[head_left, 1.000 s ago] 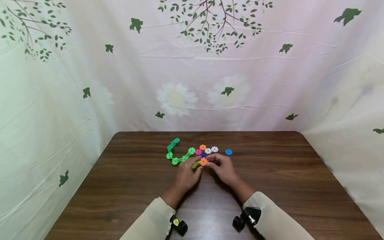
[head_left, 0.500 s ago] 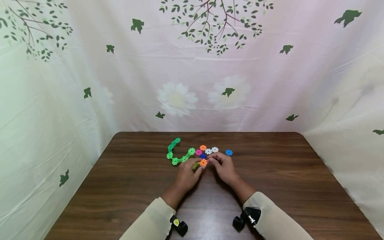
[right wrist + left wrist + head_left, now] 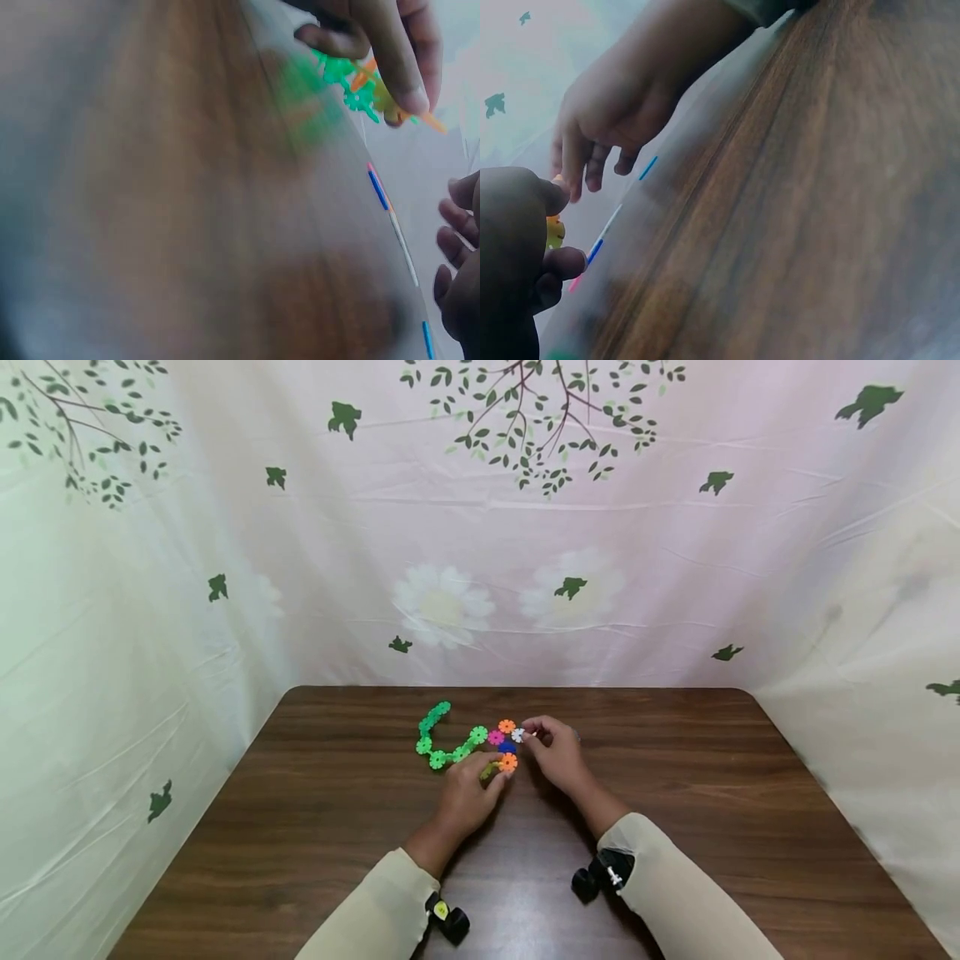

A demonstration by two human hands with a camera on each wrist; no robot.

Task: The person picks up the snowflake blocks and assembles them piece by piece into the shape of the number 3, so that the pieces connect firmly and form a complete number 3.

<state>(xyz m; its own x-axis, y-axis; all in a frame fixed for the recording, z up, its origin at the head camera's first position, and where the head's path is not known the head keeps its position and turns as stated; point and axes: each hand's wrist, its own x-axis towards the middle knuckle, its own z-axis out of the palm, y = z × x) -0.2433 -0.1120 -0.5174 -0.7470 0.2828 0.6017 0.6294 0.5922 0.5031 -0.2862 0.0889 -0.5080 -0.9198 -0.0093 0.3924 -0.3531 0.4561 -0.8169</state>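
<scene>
My left hand (image 3: 467, 793) pinches the yellow and orange end of a chain of plastic snowflake discs; the end disc, orange (image 3: 507, 762), shows beyond the fingertips. From there the green chain (image 3: 437, 760) curves left and away over the table, partly hidden by the hand. My right hand (image 3: 557, 753) hovers over the loose discs, its fingertips beside a white disc (image 3: 517, 736) and nothing between them. In the left wrist view the fingers of the right hand (image 3: 622, 112) hang down, relaxed. The right wrist view shows the left hand (image 3: 390, 56) holding the chain above the table.
Loose discs lie flat beyond the hands: an orange one (image 3: 507, 727), a pink one (image 3: 496, 737) and a dark blue one (image 3: 507, 747). A light blue disc (image 3: 648, 167) lies beyond the right hand. The brown table (image 3: 337, 827) ends at a printed curtain (image 3: 480, 543).
My right hand has moved from beside the orange end disc up and away, over the white discs, now covering one of them and most of the light blue disc. The left hand keeps its pinch.
</scene>
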